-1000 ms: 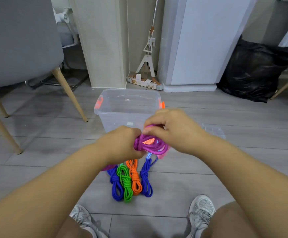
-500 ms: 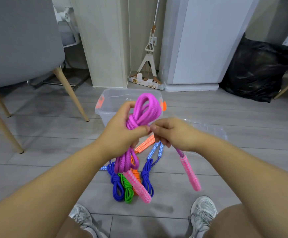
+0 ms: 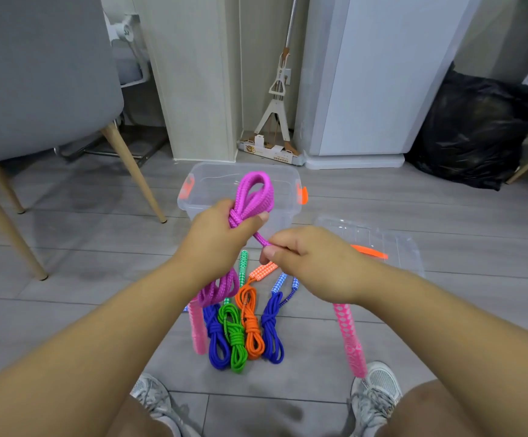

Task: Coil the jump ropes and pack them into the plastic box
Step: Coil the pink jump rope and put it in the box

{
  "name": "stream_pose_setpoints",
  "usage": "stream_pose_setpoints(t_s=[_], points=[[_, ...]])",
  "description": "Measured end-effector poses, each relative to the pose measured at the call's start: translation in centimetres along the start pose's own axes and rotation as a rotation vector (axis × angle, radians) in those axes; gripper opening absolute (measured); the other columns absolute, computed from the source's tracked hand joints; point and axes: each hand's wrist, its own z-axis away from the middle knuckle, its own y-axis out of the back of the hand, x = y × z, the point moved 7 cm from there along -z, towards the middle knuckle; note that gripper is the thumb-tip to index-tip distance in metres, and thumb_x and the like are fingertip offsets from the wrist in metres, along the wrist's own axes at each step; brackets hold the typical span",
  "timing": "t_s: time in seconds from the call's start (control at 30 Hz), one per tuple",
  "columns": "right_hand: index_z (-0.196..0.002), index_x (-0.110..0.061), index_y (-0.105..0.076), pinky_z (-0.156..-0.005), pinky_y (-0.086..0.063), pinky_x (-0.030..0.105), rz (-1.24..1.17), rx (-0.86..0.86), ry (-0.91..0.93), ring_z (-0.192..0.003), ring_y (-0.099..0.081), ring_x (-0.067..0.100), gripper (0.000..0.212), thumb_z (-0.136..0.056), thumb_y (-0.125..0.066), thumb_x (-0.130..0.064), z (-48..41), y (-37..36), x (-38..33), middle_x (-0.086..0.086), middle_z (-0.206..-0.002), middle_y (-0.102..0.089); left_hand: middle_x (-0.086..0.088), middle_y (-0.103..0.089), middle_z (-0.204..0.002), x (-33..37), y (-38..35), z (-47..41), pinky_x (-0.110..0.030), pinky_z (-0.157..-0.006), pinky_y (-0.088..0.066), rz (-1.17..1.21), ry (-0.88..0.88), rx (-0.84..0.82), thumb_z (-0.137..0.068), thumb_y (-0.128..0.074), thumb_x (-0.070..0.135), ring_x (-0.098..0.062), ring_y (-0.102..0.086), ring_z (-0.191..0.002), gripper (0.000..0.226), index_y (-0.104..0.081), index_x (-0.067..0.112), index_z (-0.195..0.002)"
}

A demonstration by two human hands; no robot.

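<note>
A grey chair [image 3: 35,74] stands left on the grey floor [image 3: 67,247]. A mop [image 3: 277,99] leans beside a white cabinet [image 3: 366,74], with a black bag [image 3: 470,130] at right.

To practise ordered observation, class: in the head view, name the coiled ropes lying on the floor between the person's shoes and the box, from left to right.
left blue rope → green rope → orange rope → right blue rope

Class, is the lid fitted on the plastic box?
No, the lid lies on the floor beside the open plastic box, to its right.
</note>
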Motion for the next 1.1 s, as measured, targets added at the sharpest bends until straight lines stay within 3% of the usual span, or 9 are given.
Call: stream_pose_setpoints(t_s=[0.07,0.2,0.3,0.4,0.6,0.73,0.8,0.9,1.1], points=[[-0.097,-0.002,-0.06,-0.06,-0.032,0.024,0.076,-0.021,0.013,-0.063,-0.041,0.011,0.029,-0.097,-0.044,-0.026,0.4,-0.1,0.2,0.002,-0.072,-0.049,-0.009,-0.06,-0.071,-0.1,-0.4,0.1,-0.028,-0.055,-0.039,-0.08,0.011,-0.059,-0.084,-0.059,0.05,-0.018,-0.053,-0.06,0.031,-0.049,0.022,-0.074],[-0.107,-0.018,-0.061,-0.062,-0.038,0.021,0.207,-0.017,0.03,-0.065,-0.046,0.008,0.022,-0.097,-0.045,-0.027,0.9,0.5,0.3,-0.008,-0.073,-0.052,0.001,-0.047,-0.064,-0.3,-1.4,0.4,-0.026,-0.052,-0.029,-0.265,-0.012,-0.21,-0.084,-0.056,0.053,-0.013,-0.044,-0.058,0.037,-0.043,0.021,-0.071],[-0.112,-0.022,-0.063,-0.083,-0.044,0.034,0.264,0.024,0.086,-0.091,-0.054,0.015,0.024,-0.096,-0.046,-0.028,1.0,1.3,0.0,-0.002,-0.1,-0.063,0.003,-0.044,-0.063,-0.3,-2.1,0.6,-0.026,-0.054,-0.029,-0.194,-0.057,-0.346,-0.071,-0.057,0.058,-0.012,-0.042,-0.059,0.04,-0.045,0.02,-0.067],[-0.115,-0.024,-0.063,-0.086,-0.04,0.026,0.288,0.069,0.148,-0.099,-0.05,0.01,0.025,-0.095,-0.05,-0.028,1.0,2.0,-0.3,-0.003,-0.11,-0.061,0.004,-0.044,-0.061,-0.1,-2.3,0.9,-0.026,-0.053,-0.032,-0.071,-0.024,-0.445,-0.058,-0.051,0.051,-0.006,-0.041,-0.053,0.031,-0.048,0.022,-0.069],[-0.104,-0.021,-0.066,-0.078,-0.04,0.026,0.343,0.147,0.195,-0.084,-0.043,0.006,0.02,-0.091,-0.055,-0.032,1.1,2.3,-0.8,-0.004,-0.1,-0.061,0.005,-0.049,-0.068,-0.5,-2.9,1.2,-0.028,-0.057,-0.036,-0.214,-0.019,-0.516,-0.059,-0.055,0.035,-0.01,-0.046,-0.06,0.02,-0.047,0.025,-0.074],[-0.098,-0.019,-0.067,-0.072,-0.04,0.028,0.273,0.25,0.097,-0.078,-0.05,0.01,0.02,-0.091,-0.055,-0.032,0.9,3.3,0.1,-0.003,-0.09,-0.06,-0.004,-0.052,-0.072,-1.0,-3.0,1.4,-0.033,-0.064,-0.041,0.158,0.208,-0.524,-0.055,-0.055,0.026,-0.02,-0.048,-0.064,0.044,-0.054,0.007,-0.095],[-0.094,-0.017,-0.066,-0.065,-0.034,0.027,0.239,0.285,0.043,-0.069,-0.045,0.007,0.019,-0.091,-0.054,-0.032,0.8,3.6,0.8,-0.007,-0.08,-0.054,-0.005,-0.052,-0.078,-0.9,-3.0,1.3,-0.028,-0.064,-0.044,0.179,0.23,-0.531,-0.057,-0.054,0.019,-0.019,-0.049,-0.068,0.053,-0.049,0.006,-0.108],[-0.09,-0.015,-0.063,-0.056,-0.033,0.024,0.169,0.291,-0.015,-0.061,-0.042,0.006,0.018,-0.092,-0.055,-0.031,0.6,3.6,1.6,-0.009,-0.068,-0.047,-0.004,-0.052,-0.083,-0.3,-2.9,1.0,-0.016,-0.052,-0.043,0.07,0.157,-0.529,-0.079,-0.054,-0.004,-0.013,-0.051,-0.069,0.049,-0.04,0.018,-0.12],[-0.081,-0.02,-0.059,-0.056,-0.036,0.021,-0.07,0.242,-0.078,-0.059,-0.045,0.007,0.011,-0.089,-0.059,-0.028,0.5,2.8,2.6,-0.005,-0.068,-0.053,-0.015,-0.062,-0.099,0.0,-2.4,1.0,-0.037,-0.081,-0.056,0.159,0.088,-0.462,-0.081,-0.067,-0.002,-0.026,-0.065,-0.089,0.048,-0.048,0.017,-0.12]])
